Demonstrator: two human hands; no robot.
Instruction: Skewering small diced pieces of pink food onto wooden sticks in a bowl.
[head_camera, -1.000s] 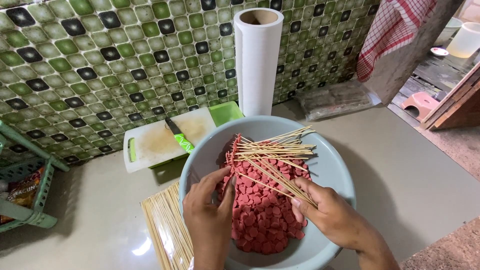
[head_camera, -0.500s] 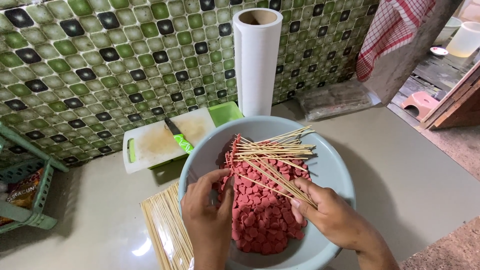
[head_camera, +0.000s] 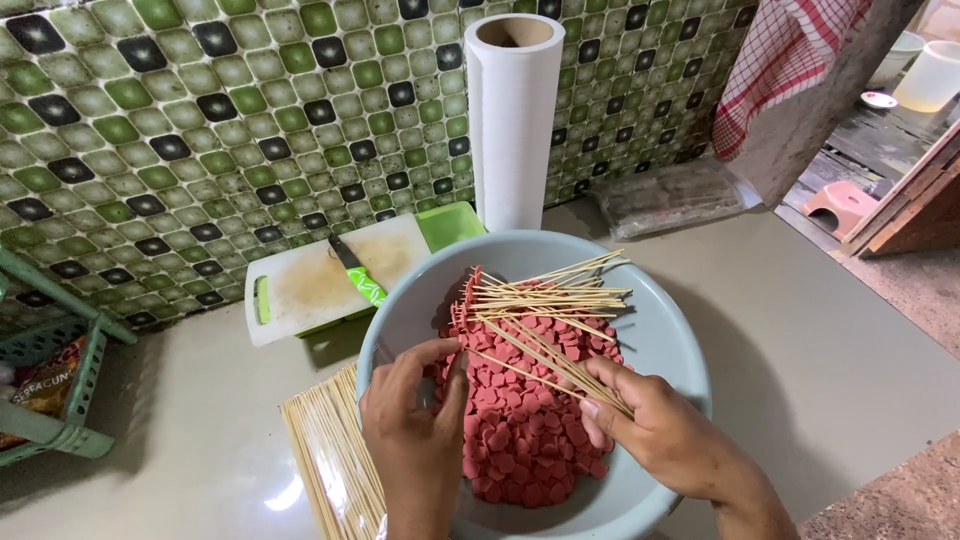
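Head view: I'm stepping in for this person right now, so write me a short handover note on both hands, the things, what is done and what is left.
Right hand: grip closed on a bundle of thin wooden skewers, some already loaded with pink pieces at their far tips.
Left hand: at the near-left rim of the round grey plastic basin, fingertips on a single skewer over the pile of pink sliced sausage pieces.
Spare bare skewers lie on the counter left of the basin.
Done: several skewers started.
Left: most pieces remain loose in the basin.
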